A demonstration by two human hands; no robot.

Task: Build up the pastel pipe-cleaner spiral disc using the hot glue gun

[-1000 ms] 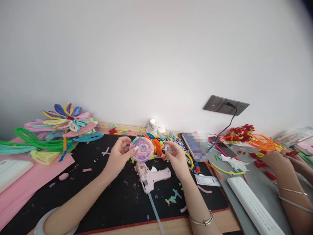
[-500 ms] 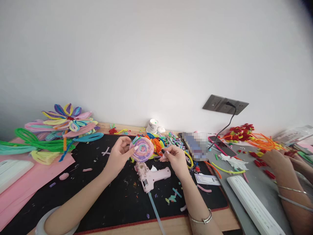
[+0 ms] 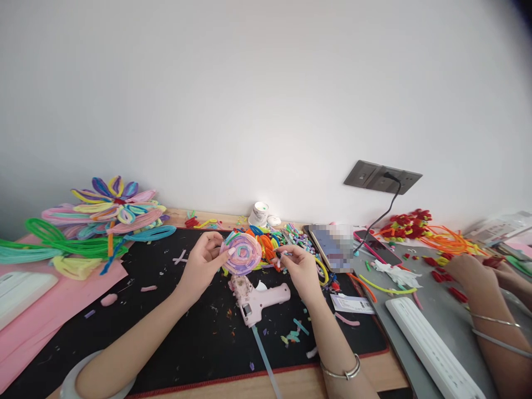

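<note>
My left hand (image 3: pixel 208 257) pinches the left edge of a round pipe-cleaner spiral (image 3: pixel 242 252), coiled in pink, purple and orange, and holds it up over the black mat (image 3: pixel 174 321). To its right, my right hand (image 3: pixel 297 266) has thumb and fingertips pressed together, apart from the disc; whatever sits in them is too small to make out. Just below the disc lies a pink hot glue gun (image 3: pixel 260 299), a pale glue stick (image 3: pixel 266 357) sticking out of its back end. Loops of orange pipe cleaner (image 3: pixel 266 244) show behind, between the hands.
Pipe-cleaner flowers (image 3: pixel 118 202) are piled at left on pink paper (image 3: pixel 83 296). A paper cup (image 3: pixel 259 213), a tablet-like device (image 3: pixel 324 249) and a pink-edged phone (image 3: pixel 378 247) stand along the back. At right, a co-worker's hands (image 3: pixel 471 274) work beside a white power strip (image 3: pixel 432 346).
My right fingers have shifted slightly at the fingertips, near the disc's right side. The left hand and the spiral stay in place. The co-worker's hands have moved a little.
</note>
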